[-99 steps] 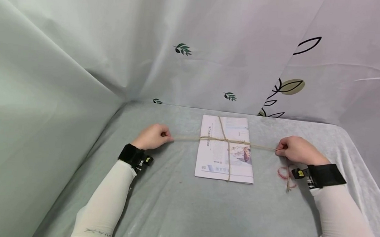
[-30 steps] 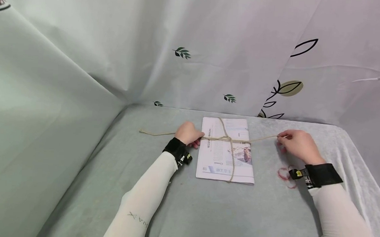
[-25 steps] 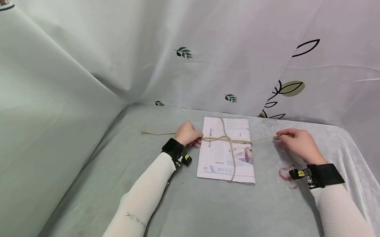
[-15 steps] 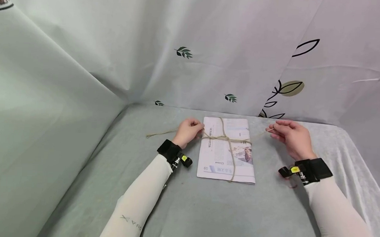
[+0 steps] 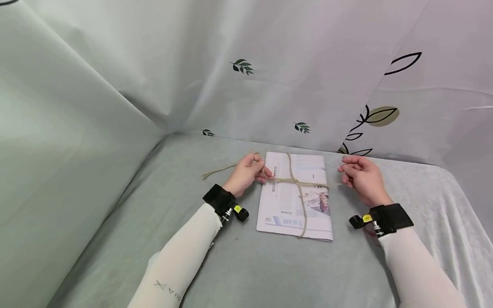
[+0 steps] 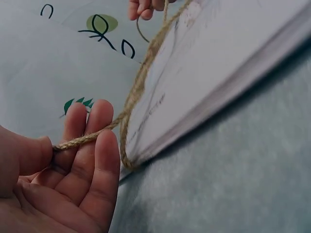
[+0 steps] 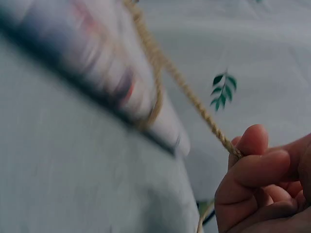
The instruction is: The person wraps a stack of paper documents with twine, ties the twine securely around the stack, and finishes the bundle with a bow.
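Note:
A folded newspaper stack [image 5: 283,211] lies on the table, bound crosswise with brown twine [image 5: 301,194] that crosses near its middle. At the stack's left edge, my left hand [image 5: 247,172] pinches one strand; in the left wrist view this twine [image 6: 82,140] passes from the thumb over the spread fingers to the bundle. Its frayed tail [image 5: 218,172] trails leftward past the hand. Just off the right edge, my right hand [image 5: 364,179] holds the other strand. The right wrist view shows that twine [image 7: 199,107] running straight from thumb and finger to the bundle.
Grey cloth covers the table [image 5: 265,280], wrinkled along the right side. A pale curtain [image 5: 275,90] with leaf prints stands behind, and another curtain [image 5: 62,163] closes the left. A small red curved thing [image 5: 371,233] is mostly hidden under my right wrist.
My left hand has gone from far left to the stack's edge, then turned its palm upward. My right hand has moved left, closer to the stack. The left tail has been drawn rightward.

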Demonstrator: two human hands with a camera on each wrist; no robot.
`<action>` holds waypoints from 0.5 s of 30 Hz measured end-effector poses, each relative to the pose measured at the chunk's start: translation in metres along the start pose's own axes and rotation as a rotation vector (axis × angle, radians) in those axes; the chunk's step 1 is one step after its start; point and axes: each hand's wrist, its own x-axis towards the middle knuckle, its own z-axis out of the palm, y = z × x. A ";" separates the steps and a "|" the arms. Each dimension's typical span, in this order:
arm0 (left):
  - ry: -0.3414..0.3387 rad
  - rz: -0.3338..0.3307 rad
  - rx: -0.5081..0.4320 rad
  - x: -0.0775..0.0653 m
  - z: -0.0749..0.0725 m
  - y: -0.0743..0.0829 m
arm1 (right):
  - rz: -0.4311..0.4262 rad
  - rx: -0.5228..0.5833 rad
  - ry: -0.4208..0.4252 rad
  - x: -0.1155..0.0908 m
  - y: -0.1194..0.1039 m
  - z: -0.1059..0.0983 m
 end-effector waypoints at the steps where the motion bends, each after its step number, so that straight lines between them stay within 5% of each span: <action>1: 0.007 -0.001 0.007 0.001 0.000 -0.001 | -0.002 -0.042 0.007 -0.001 0.002 -0.003; 8: 0.061 0.005 0.092 0.001 0.002 0.002 | 0.020 -0.286 -0.002 0.001 0.018 -0.019; 15: 0.156 0.003 0.110 -0.001 0.005 0.002 | 0.047 -0.341 0.008 0.005 0.023 -0.020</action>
